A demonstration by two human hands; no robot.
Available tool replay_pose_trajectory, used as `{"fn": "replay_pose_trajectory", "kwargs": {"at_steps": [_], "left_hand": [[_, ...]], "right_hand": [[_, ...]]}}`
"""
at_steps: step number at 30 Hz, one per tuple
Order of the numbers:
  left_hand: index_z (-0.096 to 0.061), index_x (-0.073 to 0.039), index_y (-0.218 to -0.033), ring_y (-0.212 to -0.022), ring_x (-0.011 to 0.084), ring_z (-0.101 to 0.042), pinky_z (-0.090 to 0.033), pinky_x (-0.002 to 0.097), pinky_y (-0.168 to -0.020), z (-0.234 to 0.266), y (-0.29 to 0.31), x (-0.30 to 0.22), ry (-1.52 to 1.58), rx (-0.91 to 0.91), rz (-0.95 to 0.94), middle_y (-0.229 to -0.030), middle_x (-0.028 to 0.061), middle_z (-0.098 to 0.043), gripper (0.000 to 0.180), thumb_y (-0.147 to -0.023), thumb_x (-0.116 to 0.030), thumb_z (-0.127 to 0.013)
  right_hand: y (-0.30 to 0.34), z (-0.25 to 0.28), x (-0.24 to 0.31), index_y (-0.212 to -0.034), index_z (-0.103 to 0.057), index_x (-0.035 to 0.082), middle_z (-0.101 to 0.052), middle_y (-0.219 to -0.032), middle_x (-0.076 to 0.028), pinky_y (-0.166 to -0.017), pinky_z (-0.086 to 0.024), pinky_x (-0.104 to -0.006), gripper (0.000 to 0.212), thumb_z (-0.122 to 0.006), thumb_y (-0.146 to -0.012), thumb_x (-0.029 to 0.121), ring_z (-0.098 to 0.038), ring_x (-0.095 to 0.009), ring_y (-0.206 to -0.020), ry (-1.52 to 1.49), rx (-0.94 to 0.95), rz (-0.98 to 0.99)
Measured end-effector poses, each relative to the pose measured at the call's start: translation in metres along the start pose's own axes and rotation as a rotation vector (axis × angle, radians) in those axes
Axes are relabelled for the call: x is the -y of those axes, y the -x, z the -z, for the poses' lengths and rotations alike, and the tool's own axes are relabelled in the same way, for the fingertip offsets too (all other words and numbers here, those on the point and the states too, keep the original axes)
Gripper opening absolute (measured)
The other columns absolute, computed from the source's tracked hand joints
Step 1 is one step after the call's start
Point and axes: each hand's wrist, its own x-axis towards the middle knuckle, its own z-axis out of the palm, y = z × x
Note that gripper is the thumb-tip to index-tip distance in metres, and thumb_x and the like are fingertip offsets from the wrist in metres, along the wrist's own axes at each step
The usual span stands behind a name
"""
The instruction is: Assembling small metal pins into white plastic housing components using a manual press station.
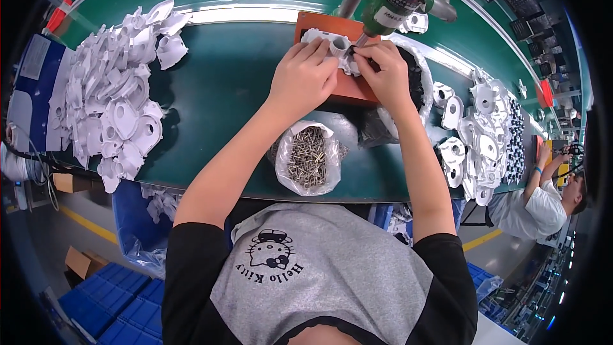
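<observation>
A white plastic housing (339,45) with a round collar lies on an orange block (361,87), below the tip of a green drill-press-like machine (389,3). My left hand (303,78) grips the housing from its left side, fingers curled over its top edge. On the right side of the housing, my right hand (387,71) is closed in a pinch, with a small black part (352,49) at its fingertips. The fingers partly hide this part and its exact shape. Close in front of the block, a clear plastic bag (329,182) stands filled with metal screws (308,156).
White plastic parts (124,102) are heaped at the left. More white parts (485,140) and rows of small black pieces (514,144) lie at the right. A bag of black parts (415,76) stands beside the block. A co-worker (536,198) sits far right.
</observation>
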Motion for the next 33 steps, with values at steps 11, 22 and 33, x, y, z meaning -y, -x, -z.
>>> {"fn": "replay_pose_trajectory", "kwargs": {"at_steps": [11, 22, 33], "left_hand": [[-0.064, -0.005, -0.085, -0.103, 0.0292, -0.063, -0.048, 0.0421, -0.091, 0.001, 0.000, 0.000, -0.001, -0.004, -0.004, -0.105, 0.0155, -0.067, 0.011, -0.076, -0.011, -0.065], [-0.065, -0.005, -0.086, -0.104, 0.0299, -0.063, -0.048, 0.0427, -0.092, 0.000, 0.000, -0.001, 0.018, -0.013, 0.012, -0.105, 0.0158, -0.067, 0.012, -0.075, -0.010, -0.066], [-0.065, -0.006, -0.086, -0.102, 0.0308, -0.063, -0.048, 0.0431, -0.091, -0.002, 0.001, -0.002, 0.044, -0.037, 0.024, -0.104, 0.0159, -0.067, 0.012, -0.074, -0.009, -0.067]], "right_hand": [[0.008, 0.008, 0.016, -0.092, -0.070, 0.008, -0.065, -0.100, -0.007, -0.087, -0.042, -0.0407, 0.016, -0.067, -0.078, 0.015, -0.056, -0.029, -0.096, 0.130, 0.116, -0.016], [0.083, 0.021, 0.118, -0.083, -0.066, 0.008, -0.060, -0.081, -0.003, -0.072, -0.044, -0.0350, 0.020, -0.072, -0.064, 0.004, -0.054, -0.025, -0.080, -0.236, 0.505, 0.070], [0.084, 0.022, 0.120, -0.081, -0.065, 0.008, -0.056, -0.079, -0.002, -0.071, -0.043, -0.0343, 0.016, -0.070, -0.066, 0.007, -0.051, -0.023, -0.079, -0.093, 0.559, 0.144]]}}
